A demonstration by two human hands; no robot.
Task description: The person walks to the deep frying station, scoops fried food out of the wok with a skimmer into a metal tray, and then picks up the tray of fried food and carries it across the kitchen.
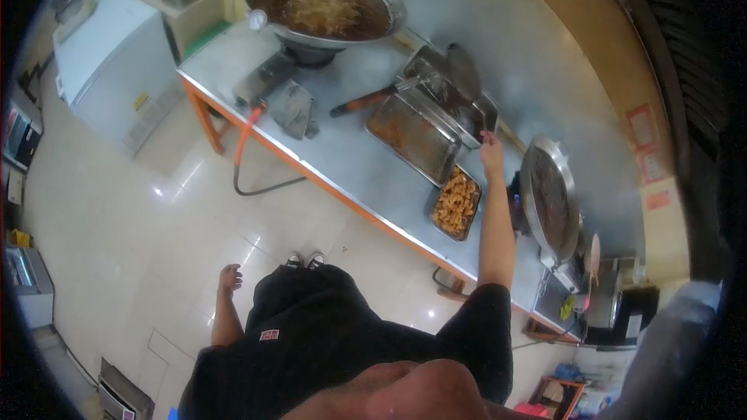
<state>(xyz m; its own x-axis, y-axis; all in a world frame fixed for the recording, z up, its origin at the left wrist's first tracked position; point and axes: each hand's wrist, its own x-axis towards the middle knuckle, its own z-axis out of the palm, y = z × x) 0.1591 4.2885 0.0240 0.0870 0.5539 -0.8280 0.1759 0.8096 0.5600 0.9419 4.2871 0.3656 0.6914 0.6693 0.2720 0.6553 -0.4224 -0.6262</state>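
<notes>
My right hand (491,152) reaches out over the steel counter (350,163), its fingers touching the edge of a steel tray (475,120) near a tray of fried golden pieces (457,202). I cannot see anything held in it. My left hand (229,277) hangs loose at my side above the tiled floor, fingers apart and holding nothing. An empty greasy tray (412,138) lies between the two trays. A skimmer with an orange-brown handle (373,98) rests across the trays.
A large wok of bubbling oil (323,4) sits on a burner at the counter's far end. A second wok (548,198) stands on the right. An orange hose (245,148) hangs off the counter's edge. A white chest freezer (109,54) stands to the left.
</notes>
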